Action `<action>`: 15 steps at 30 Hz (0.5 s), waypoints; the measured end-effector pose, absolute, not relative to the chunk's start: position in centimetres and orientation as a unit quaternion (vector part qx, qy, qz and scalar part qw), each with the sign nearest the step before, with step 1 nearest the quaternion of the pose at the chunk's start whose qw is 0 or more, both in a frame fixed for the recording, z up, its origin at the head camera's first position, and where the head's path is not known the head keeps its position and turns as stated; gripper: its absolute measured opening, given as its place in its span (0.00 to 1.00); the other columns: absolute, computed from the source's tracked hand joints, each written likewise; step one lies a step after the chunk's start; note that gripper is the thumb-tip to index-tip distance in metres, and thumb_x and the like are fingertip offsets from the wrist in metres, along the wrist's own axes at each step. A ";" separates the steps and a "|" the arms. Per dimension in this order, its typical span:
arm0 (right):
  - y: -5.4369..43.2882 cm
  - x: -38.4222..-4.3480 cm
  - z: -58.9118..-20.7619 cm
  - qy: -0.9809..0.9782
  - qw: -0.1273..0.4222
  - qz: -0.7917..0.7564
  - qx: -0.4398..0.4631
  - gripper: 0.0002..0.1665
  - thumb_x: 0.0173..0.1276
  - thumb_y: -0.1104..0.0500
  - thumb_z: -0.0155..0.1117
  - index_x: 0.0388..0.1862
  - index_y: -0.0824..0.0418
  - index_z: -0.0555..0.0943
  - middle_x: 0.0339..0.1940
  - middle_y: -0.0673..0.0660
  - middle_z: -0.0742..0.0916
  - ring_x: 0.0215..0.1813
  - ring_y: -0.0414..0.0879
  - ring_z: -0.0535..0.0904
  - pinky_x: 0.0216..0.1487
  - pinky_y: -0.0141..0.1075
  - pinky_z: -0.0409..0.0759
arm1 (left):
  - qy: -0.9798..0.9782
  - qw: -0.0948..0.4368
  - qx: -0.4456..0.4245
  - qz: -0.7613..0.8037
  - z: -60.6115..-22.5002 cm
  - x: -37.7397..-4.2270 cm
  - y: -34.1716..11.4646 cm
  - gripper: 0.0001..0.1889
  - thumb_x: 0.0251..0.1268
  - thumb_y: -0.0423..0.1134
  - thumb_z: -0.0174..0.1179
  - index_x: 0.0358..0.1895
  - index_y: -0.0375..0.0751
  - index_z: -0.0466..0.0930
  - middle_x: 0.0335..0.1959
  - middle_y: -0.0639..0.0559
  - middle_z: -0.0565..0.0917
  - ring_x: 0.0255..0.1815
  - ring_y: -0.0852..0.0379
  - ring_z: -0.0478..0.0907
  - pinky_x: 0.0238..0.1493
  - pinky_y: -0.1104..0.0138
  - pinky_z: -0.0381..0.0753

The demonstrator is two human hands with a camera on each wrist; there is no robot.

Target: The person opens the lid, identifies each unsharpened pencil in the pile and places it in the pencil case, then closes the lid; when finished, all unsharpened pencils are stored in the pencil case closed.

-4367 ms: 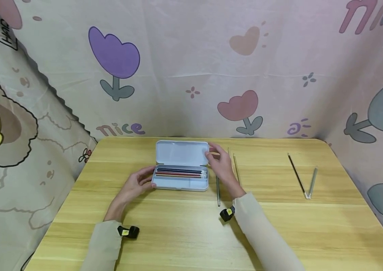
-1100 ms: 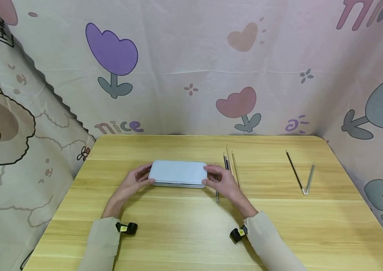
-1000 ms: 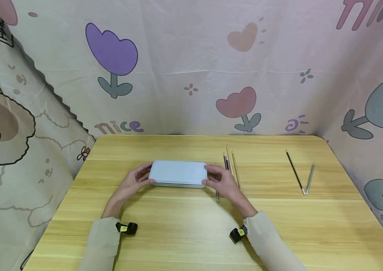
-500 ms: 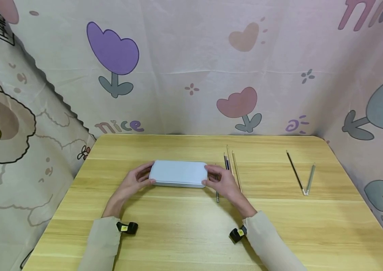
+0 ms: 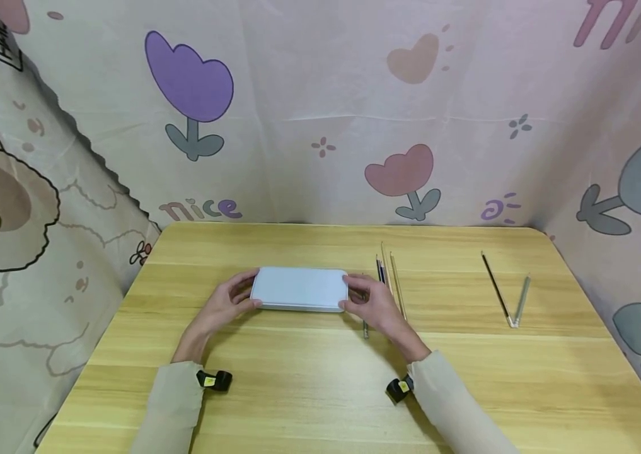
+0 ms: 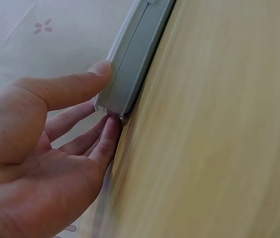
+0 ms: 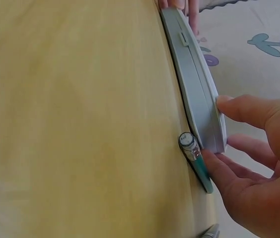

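Note:
A pale blue-white pencil case [image 5: 300, 289] lies on the table with its lid down, so its inside is hidden. My left hand [image 5: 224, 307] grips the left end, thumb at the front corner and fingers round the end. At the right end my right hand [image 5: 375, 307] holds the case the same way. In the left wrist view the thumb presses on the case [image 6: 135, 59] near the lid seam. The right wrist view shows the front clasp of the case [image 7: 194, 84] and a green pencil [image 7: 199, 168] beside my right fingers.
Behind my right hand lie dark pencils [image 5: 380, 271] and a light wooden pencil [image 5: 398, 287]. Farther right, a black pencil [image 5: 496, 289] and a grey-green pencil [image 5: 522, 301] form a V on the wooden table [image 5: 309, 384]. A patterned cloth [image 5: 297, 94] hangs behind the table.
The pencil case stood open with several pencils inside; its lid has come down, and the thin front gap has closed. My right hand went from the raised lid to the right end.

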State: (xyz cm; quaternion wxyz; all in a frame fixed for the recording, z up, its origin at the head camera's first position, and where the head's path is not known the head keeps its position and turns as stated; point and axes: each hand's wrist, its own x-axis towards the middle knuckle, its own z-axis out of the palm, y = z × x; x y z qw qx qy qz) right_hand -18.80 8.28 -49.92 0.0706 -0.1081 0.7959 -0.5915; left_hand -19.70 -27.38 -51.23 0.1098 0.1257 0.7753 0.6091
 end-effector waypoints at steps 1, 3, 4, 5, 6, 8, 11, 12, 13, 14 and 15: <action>8.2 -18.9 -49.9 0.797 0.071 -0.590 -0.108 0.36 0.60 0.72 0.76 0.68 0.70 0.77 0.72 0.64 0.76 0.65 0.59 0.79 0.62 0.34 0.81 | 0.775 0.110 0.126 0.610 -51.2 -19.7 -27.5 0.40 0.67 0.26 0.67 0.79 0.32 0.58 0.78 0.31 0.60 0.77 0.34 0.58 0.71 0.65 0.71; 8.0 -19.0 -49.9 0.804 0.069 -0.579 -0.113 0.36 0.60 0.72 0.76 0.68 0.69 0.77 0.72 0.64 0.76 0.66 0.59 0.79 0.62 0.35 0.81 | 0.772 0.110 0.125 0.614 -51.2 -19.7 -27.7 0.40 0.67 0.26 0.67 0.79 0.31 0.57 0.78 0.31 0.60 0.77 0.34 0.58 0.71 0.66 0.71; 7.9 -19.0 -49.9 0.810 0.069 -0.571 -0.114 0.36 0.60 0.71 0.76 0.68 0.68 0.77 0.71 0.64 0.77 0.66 0.58 0.78 0.63 0.35 0.80 | 0.770 0.110 0.125 0.616 -51.3 -19.7 -27.8 0.40 0.67 0.25 0.67 0.79 0.31 0.58 0.78 0.30 0.60 0.77 0.33 0.58 0.70 0.67 0.72; 7.8 -19.1 -49.9 0.814 0.070 -0.565 -0.114 0.36 0.60 0.71 0.76 0.68 0.67 0.77 0.71 0.63 0.77 0.66 0.58 0.78 0.64 0.35 0.80 | 0.767 0.110 0.124 0.620 -51.3 -19.7 -28.0 0.40 0.66 0.25 0.66 0.79 0.31 0.58 0.78 0.30 0.60 0.77 0.33 0.58 0.70 0.68 0.72; 7.7 -19.1 -49.9 0.818 0.068 -0.559 -0.116 0.36 0.60 0.70 0.76 0.68 0.67 0.77 0.71 0.63 0.78 0.66 0.58 0.78 0.64 0.36 0.80 | 0.764 0.110 0.123 0.623 -51.4 -19.7 -28.1 0.40 0.66 0.24 0.66 0.79 0.30 0.58 0.77 0.30 0.60 0.77 0.33 0.58 0.69 0.69 0.73; 7.6 -19.1 -49.9 0.827 0.064 -0.545 -0.119 0.36 0.60 0.69 0.77 0.69 0.66 0.77 0.69 0.64 0.79 0.66 0.57 0.78 0.65 0.38 0.80 | 0.761 0.109 0.124 0.628 -51.5 -19.6 -28.2 0.40 0.66 0.24 0.67 0.79 0.30 0.58 0.77 0.29 0.61 0.77 0.32 0.59 0.68 0.70 0.74; 7.5 -19.0 -49.8 0.827 0.055 -0.545 -0.126 0.35 0.62 0.68 0.76 0.69 0.66 0.77 0.65 0.65 0.81 0.64 0.59 0.79 0.65 0.42 0.81 | 0.760 0.095 0.128 0.630 -51.4 -19.5 -28.5 0.41 0.65 0.25 0.67 0.79 0.29 0.56 0.76 0.27 0.62 0.75 0.30 0.60 0.67 0.71 0.75; 7.6 -18.9 -49.8 0.825 0.051 -0.548 -0.126 0.35 0.62 0.68 0.76 0.69 0.66 0.77 0.64 0.66 0.81 0.63 0.60 0.80 0.65 0.43 0.81 | 0.764 0.088 0.128 0.627 -51.3 -19.5 -28.6 0.41 0.66 0.26 0.67 0.79 0.30 0.56 0.75 0.28 0.63 0.75 0.30 0.61 0.66 0.72 0.75; 7.7 -18.8 -49.7 0.822 0.051 -0.553 -0.125 0.35 0.63 0.68 0.75 0.69 0.65 0.77 0.64 0.66 0.81 0.64 0.60 0.79 0.65 0.43 0.81 | 0.768 0.079 0.126 0.622 -51.2 -19.5 -28.7 0.41 0.67 0.27 0.67 0.79 0.30 0.56 0.75 0.27 0.63 0.74 0.30 0.62 0.65 0.73 0.76; 7.9 -18.8 -49.6 0.818 0.046 -0.559 -0.126 0.34 0.64 0.67 0.75 0.69 0.65 0.77 0.63 0.67 0.81 0.64 0.62 0.78 0.66 0.45 0.80 | 0.774 0.070 0.124 0.616 -51.1 -19.5 -28.9 0.40 0.68 0.29 0.67 0.79 0.31 0.56 0.74 0.28 0.64 0.74 0.30 0.63 0.64 0.74 0.77; 8.2 -18.7 -49.4 0.813 0.042 -0.567 -0.127 0.33 0.65 0.68 0.74 0.69 0.66 0.77 0.64 0.67 0.80 0.65 0.63 0.77 0.66 0.46 0.80 | 0.782 0.060 0.122 0.609 -50.9 -19.5 -29.1 0.39 0.70 0.31 0.66 0.80 0.33 0.56 0.74 0.28 0.65 0.73 0.30 0.64 0.63 0.75 0.77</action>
